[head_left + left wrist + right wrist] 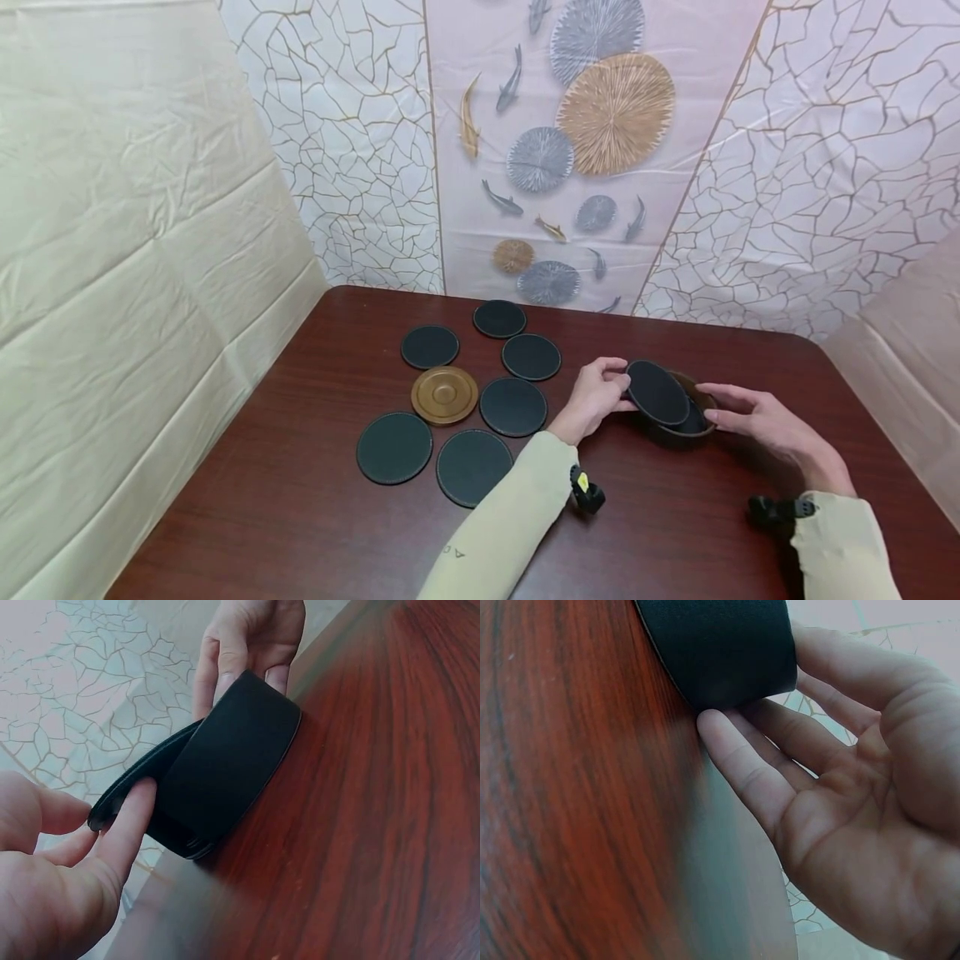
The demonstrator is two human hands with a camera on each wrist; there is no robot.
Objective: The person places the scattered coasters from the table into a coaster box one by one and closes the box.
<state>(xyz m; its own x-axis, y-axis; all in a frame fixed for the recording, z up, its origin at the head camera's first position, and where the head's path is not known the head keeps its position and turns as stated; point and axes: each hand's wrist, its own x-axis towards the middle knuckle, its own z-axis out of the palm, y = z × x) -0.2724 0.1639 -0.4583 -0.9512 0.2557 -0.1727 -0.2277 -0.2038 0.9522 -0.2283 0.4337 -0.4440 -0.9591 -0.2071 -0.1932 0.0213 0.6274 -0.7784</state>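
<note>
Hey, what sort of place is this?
Likely a makeshift indoor workspace, perhaps curtained off: a creased pale sheet rises at the left of the head view, and a patterned backdrop hangs behind the wood-grain table.

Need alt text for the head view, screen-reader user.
A person's left hand pinches a tilted black disc at a round holder on a reddish-brown table, while the right hand touches the holder's side. Six black discs and a brown disc lie to the left.

Creased cream cloth point(135, 233) hangs left; crackle-patterned sheeting point(360, 142) behind; a reddish-brown table point(292, 525) below.
</note>
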